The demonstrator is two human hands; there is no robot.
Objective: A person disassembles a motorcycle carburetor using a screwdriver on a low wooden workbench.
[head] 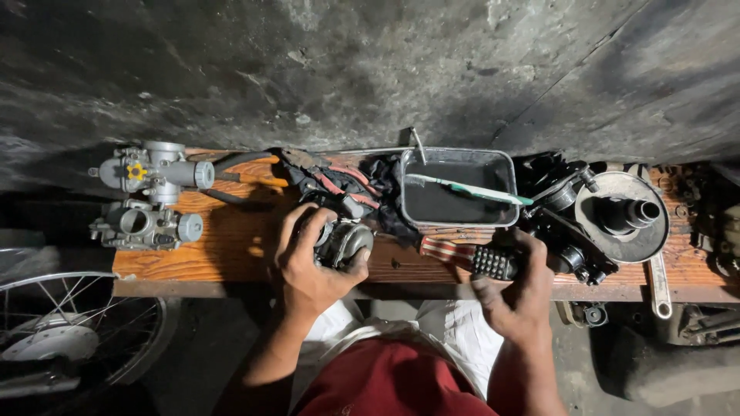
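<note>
My left hand point(308, 266) grips a grey metal carburetor part point(344, 241) resting on a wooden bench point(231, 246). My right hand point(518, 289) holds a brush point(470, 258) with a striped red handle and dark bristles, lying over the bench's front edge. Between the hands, further back, stands a rectangular metal tray point(459, 187) with dark liquid and a green-handled toothbrush point(470, 190) laid across it.
Two grey carburetors point(150, 196) sit at the bench's left end. Rags and hoses point(331, 181) lie behind my left hand. Black engine parts point(566, 223), a round metal cover point(624, 216) and a wrench point(659, 285) crowd the right. A spoked wheel point(62, 331) stands lower left.
</note>
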